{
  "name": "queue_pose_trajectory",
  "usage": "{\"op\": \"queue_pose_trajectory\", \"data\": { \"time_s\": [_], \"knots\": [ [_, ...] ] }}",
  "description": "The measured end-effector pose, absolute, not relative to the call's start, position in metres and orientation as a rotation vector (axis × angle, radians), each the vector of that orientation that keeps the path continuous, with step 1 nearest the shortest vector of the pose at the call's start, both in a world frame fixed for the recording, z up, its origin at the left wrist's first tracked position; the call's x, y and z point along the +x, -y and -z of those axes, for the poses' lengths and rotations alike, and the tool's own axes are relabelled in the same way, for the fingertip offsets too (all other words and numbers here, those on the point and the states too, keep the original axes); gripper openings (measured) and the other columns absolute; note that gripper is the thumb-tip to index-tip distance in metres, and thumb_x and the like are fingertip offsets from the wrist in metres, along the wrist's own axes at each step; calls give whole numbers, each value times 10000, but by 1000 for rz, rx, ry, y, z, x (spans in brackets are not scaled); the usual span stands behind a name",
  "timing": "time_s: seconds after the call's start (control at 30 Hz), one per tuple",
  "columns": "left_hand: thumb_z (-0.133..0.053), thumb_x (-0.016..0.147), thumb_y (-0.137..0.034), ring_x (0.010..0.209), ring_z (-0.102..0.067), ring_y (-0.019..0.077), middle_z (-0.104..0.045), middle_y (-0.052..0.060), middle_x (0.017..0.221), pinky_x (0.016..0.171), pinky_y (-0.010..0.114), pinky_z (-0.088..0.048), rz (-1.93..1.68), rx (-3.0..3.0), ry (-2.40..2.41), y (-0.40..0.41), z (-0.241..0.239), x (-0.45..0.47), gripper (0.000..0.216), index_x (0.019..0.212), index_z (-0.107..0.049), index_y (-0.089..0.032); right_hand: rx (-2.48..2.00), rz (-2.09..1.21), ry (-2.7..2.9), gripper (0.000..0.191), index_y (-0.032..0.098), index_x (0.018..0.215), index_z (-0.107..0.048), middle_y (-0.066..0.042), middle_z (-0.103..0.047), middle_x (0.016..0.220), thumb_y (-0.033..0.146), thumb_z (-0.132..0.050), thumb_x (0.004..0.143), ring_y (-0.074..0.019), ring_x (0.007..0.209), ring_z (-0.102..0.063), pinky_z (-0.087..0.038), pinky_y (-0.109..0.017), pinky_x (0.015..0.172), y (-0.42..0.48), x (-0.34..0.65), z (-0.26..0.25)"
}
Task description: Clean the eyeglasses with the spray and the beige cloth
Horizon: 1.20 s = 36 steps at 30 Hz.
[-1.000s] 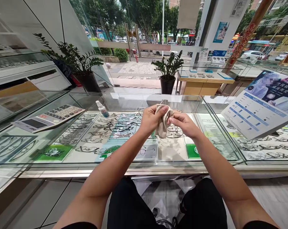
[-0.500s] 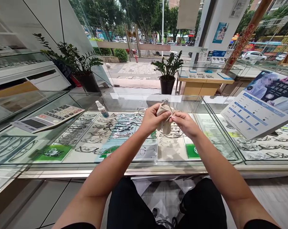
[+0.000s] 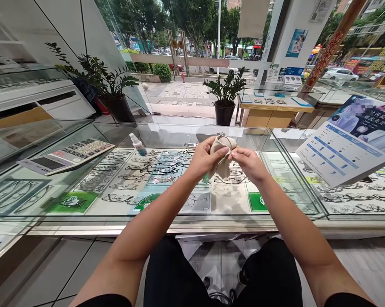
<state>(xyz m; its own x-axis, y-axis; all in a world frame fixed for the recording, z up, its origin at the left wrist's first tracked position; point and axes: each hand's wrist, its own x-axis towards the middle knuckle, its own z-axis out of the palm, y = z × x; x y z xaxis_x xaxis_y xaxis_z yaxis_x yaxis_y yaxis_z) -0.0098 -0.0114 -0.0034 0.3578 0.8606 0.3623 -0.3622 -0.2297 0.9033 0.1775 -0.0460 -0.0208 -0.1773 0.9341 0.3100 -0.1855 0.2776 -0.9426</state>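
Above the glass display counter, my left hand pinches a beige cleaning cloth wrapped around a pair of glasses, of which only a thin bit of metal frame sticks out at the top. My right hand is closed on the same bundle from the right side, and the two hands touch. The cloth's loose end hangs down between them. Inside the counter, rows of eyeglass frames lie on trays under the glass.
A small spray bottle stands on the counter to the left of my hands, with a calculator further left. A slanted printed sign stands at the right. Two potted plants stand behind the counter by the window.
The cloth bundle has been worked and turned between my fingers and lifted slightly. A bit of the metal frame has come into sight at its top. The view has tilted a little.
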Motion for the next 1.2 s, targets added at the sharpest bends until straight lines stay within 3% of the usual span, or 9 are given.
{"op": "queue_pose_trajectory", "data": {
  "time_s": [0.1, 0.37, 0.57, 0.67, 0.8, 0.9, 1.03, 1.13, 1.2],
  "knots": [
    [-1102, 598, -547, 604, -633, 115, -733, -8, 721, 592, 226, -512, -1243, 1356, -511, 15, 3, -7, 598, 871, -728, -170, -755, -1196, 1440, 451, 234, 779, -837, -41, -710, 880, 678, -907, 817, -228, 919, -617, -498, -393, 950, 46, 175, 23],
    [-856, 803, -841, 505, -534, 97, -604, -22, 565, 509, 236, -425, -1379, 1357, -592, 14, 6, -4, 698, 732, -646, -179, -726, -1101, 1572, 417, 252, 846, -850, -47, -654, 1006, 659, -829, 933, -236, 1007, -619, -500, -397, 992, 50, 168, 23],
    [-877, 758, -863, 624, -622, 122, -666, -11, 712, 588, 246, -518, -1453, 1262, -631, 1, 1, -12, 707, 854, -678, -191, -702, -1077, 1426, 412, 266, 838, -810, -83, -664, 1398, 670, -858, 904, -308, 1440, -559, -441, -463, 1256, 48, 181, 17],
    [-845, 823, -842, 646, -622, 121, -610, -24, 726, 633, 255, -555, -1466, 1261, -609, -3, -5, -20, 657, 951, -692, -216, -672, -1059, 1337, 372, 264, 829, -779, -81, -672, 1483, 616, -870, 910, -306, 1500, -541, -412, -476, 1307, 48, 188, 12],
    [-881, 874, -715, 585, -456, 99, -476, -53, 713, 544, 233, -442, -1520, 1339, -564, -1, -8, -29, 513, 1046, -698, -268, -643, -1068, 1232, 346, 271, 862, -733, -83, -742, 1204, 588, -865, 907, -286, 1324, -653, -454, -482, 1285, 47, 193, 9],
    [-871, 905, -669, 573, -339, 99, -403, -44, 682, 508, 256, -315, -1571, 1516, -573, 2, -6, -31, 514, 803, -618, -233, -637, -1081, 1213, 347, 274, 866, -695, -58, -712, 1001, 582, -852, 899, -268, 1134, -686, -502, -480, 1225, 47, 193, 9],
    [-774, 981, -688, 632, -386, 108, -503, 17, 791, 549, 287, -342, -1636, 1683, -603, 7, -4, -30, 672, 613, -512, -190, -660, -1093, 1242, 333, 271, 818, -645, -41, -653, 871, 547, -799, 922, -256, 980, -663, -549, -466, 1095, 48, 193, 8],
    [-779, 980, -689, 623, -414, 119, -516, 5, 739, 573, 287, -380, -1663, 1750, -646, 9, -6, -29, 622, 655, -574, -201, -685, -1123, 1276, 307, 266, 788, -642, -38, -648, 823, 504, -769, 934, -248, 912, -645, -545, -434, 987, 51, 194, 7],
    [-908, 870, -671, 713, -544, 144, -646, 29, 822, 653, 286, -472, -1737, 1884, -657, 8, -7, -30, 518, 773, -690, -211, -686, -1139, 1318, 284, 261, 780, -658, -36, -657, 810, 472, -751, 945, -242, 889, -639, -526, -414, 941, 52, 194, 7]
  ]
}}
